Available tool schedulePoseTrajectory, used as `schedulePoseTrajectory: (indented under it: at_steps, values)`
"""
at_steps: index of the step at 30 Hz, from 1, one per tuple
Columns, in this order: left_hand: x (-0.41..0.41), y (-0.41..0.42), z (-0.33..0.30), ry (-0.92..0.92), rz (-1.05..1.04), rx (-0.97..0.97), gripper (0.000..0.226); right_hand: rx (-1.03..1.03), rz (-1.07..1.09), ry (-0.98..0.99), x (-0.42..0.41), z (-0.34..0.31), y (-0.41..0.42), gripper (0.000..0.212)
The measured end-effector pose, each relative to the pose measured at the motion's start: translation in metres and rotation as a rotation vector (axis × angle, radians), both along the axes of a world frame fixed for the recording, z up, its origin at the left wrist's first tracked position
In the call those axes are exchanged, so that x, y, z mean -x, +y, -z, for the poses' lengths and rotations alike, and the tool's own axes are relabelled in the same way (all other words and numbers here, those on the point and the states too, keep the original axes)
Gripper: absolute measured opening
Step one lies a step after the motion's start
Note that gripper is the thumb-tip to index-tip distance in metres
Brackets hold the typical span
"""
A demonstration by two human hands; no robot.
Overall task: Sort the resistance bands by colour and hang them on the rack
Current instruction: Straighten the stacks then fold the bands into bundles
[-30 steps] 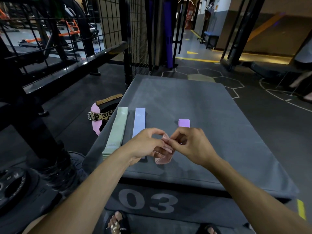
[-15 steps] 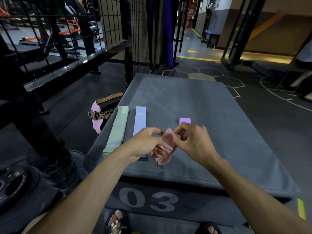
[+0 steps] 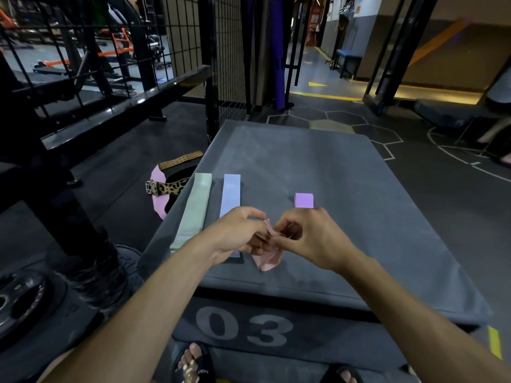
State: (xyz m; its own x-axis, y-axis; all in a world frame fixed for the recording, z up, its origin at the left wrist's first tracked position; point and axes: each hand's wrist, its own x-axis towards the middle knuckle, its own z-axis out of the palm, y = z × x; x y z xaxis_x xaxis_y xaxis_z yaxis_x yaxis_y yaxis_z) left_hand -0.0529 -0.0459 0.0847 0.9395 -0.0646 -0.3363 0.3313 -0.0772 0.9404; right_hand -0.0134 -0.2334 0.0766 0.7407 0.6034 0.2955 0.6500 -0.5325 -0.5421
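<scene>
Both hands, the left hand (image 3: 237, 233) and right hand (image 3: 312, 239), have drawn closer over the desk (image 3: 359, 217), fingers pinching the pink band (image 3: 266, 258), now bunched tighter between them. Beyond lie the sorted green band (image 3: 193, 211), blue band (image 3: 231, 194) and purple band (image 3: 304, 200); hanging has not begun.

Green band (image 3: 193, 210), blue band (image 3: 231, 193), pink band (image 3: 266, 262), leopard-print belt (image 3: 168, 187).

Pink band (image 3: 266, 262) bunched mid-air; green (image 3: 193, 210), blue (image 3: 231, 193), purple (image 3: 304, 200) flat.

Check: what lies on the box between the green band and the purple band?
In the head view, the blue band lies flat between the green band and the purple band; right of it, bare box top.
</scene>
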Motion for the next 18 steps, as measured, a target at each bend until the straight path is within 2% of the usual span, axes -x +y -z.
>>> schedulePoseTrajectory:
  at_steps: [3,9,13,15,18]
  values:
    - [0.002,0.003,-0.006,-0.007,0.032,0.038,0.040,-0.047,0.009,0.009,0.000,-0.003,-0.001,0.013]
    - [0.005,0.006,-0.003,-0.049,0.089,0.001,0.055,-0.144,-0.002,0.192,-0.002,-0.005,-0.007,0.006]
    - [0.005,0.001,-0.004,-0.056,0.072,-0.018,0.053,-0.105,0.097,0.083,0.002,-0.004,-0.002,0.015]
    - [0.004,0.000,-0.005,-0.040,0.060,-0.057,0.053,-0.143,0.171,0.033,0.003,-0.004,0.002,0.023]
    - [0.004,0.000,-0.005,0.007,0.085,-0.087,0.052,-0.180,0.267,-0.042,0.000,-0.003,0.003,0.025]
